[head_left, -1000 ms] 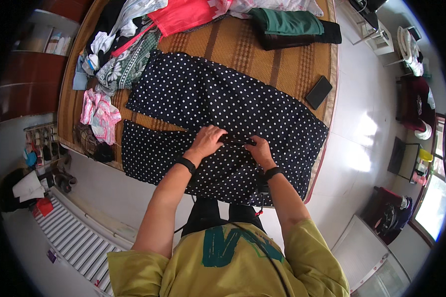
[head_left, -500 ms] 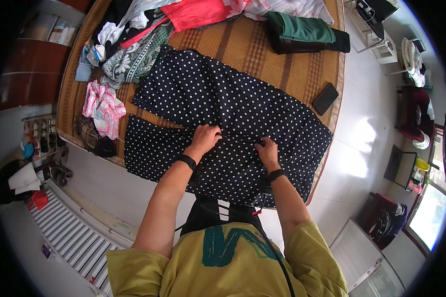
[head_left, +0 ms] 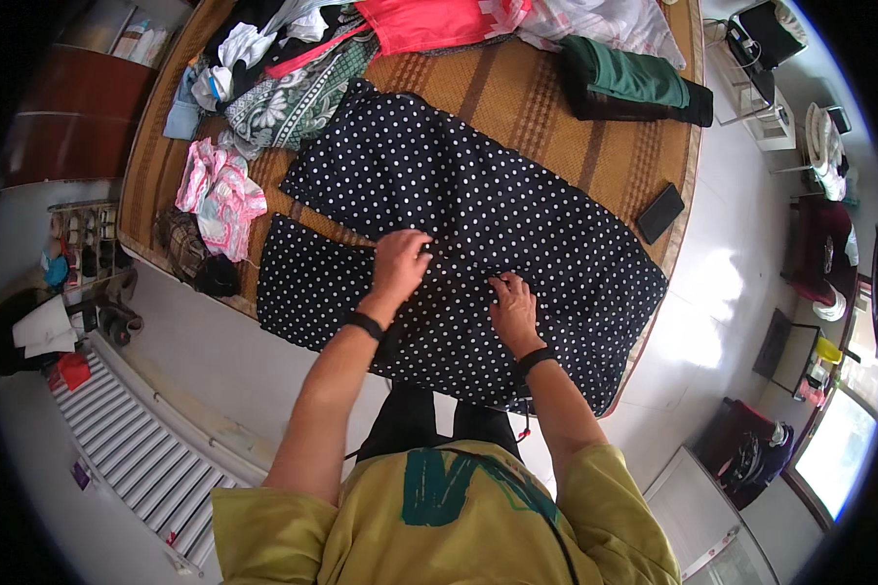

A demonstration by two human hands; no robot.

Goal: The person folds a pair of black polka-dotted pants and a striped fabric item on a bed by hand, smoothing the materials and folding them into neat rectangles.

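Black trousers with white polka dots (head_left: pixel 546 229) lie spread on a woven mat (head_left: pixel 507 93), their two legs pointing left with a narrow gap between them. Over the inner end of that gap is my left hand (head_left: pixel 398 265), its fingers bent and apart, with no fabric visibly gripped. My right hand (head_left: pixel 514 310) rests on the trousers a little to the right and nearer me. Its fingers are spread and slightly curled against the cloth. The undersides of both hands are hidden.
A folded green and black garment stack (head_left: pixel 639 83) lies at the far right, with a black phone (head_left: pixel 660 213) near the mat's right edge. Heaped clothes (head_left: pixel 298 102) fill the far left. Pink-and-white cloth (head_left: pixel 222 200) sits left of the trousers.
My left hand has loosened from its closer grip at the gap, its fingers now raised and apart. My right hand has shifted slightly left and nearer me, its fingers spreading. The view has shifted a little.
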